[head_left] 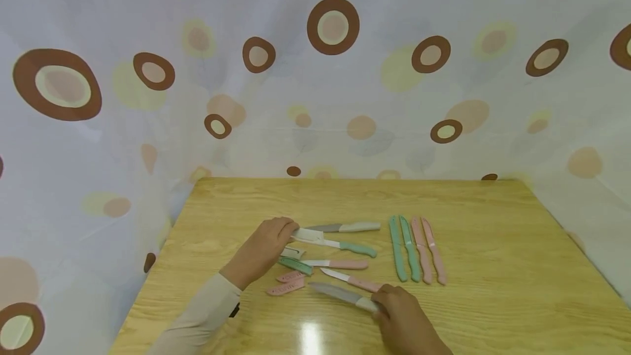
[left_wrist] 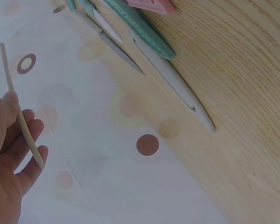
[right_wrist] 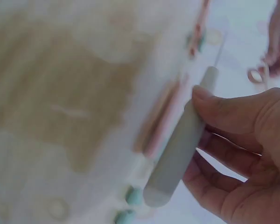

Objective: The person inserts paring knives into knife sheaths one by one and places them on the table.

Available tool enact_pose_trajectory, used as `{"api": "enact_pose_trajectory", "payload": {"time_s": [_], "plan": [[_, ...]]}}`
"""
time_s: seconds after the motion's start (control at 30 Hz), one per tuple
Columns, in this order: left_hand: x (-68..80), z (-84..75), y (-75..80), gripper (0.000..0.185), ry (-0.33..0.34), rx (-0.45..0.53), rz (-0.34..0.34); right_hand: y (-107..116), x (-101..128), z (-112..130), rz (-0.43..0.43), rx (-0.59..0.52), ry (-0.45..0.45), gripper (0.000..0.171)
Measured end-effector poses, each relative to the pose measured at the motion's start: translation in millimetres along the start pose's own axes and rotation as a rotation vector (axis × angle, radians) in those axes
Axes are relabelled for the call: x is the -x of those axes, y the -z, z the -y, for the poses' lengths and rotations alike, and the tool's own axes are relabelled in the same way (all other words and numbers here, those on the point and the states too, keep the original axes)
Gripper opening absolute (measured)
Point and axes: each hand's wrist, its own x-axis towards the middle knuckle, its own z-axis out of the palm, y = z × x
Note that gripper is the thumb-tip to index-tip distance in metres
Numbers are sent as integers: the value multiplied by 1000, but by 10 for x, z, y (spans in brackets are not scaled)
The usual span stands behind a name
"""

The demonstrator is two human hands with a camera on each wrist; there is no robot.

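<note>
- Knife (head_left: pixel 340 293) lies near the counter's (head_left: pixel 493 311) front edge in the head view, right hand (head_left: pixel 401 316) gripping its pale handle; left hand (head_left: pixel 266 248) pinches a white sheath (head_left: pixel 308 234) mid-counter.
- Left wrist view: fingers (left_wrist: pixel 30 140) curl round the thin sheath (left_wrist: pixel 18 105); no lettering is readable.
- Right wrist view: grip clamped on the handle (right_wrist: pixel 179 149); the bare blade could nick fingers if misaligned.

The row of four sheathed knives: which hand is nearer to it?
Right. The right hand, gripping a grey knife, sits just below the row; the left hand is farther off, across the loose knives.
</note>
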Motion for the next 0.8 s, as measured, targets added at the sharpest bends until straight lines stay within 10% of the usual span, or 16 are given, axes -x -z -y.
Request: {"api": "enact_pose_trajectory", "payload": {"time_s": [0.37,0.8], "plan": [[40,13,-3,30,7,40,17,282,31,0,-316,104,-27,29],[37,18,-4,25,-24,84,-21,333,21,-6,-398,116,13,30]]}}
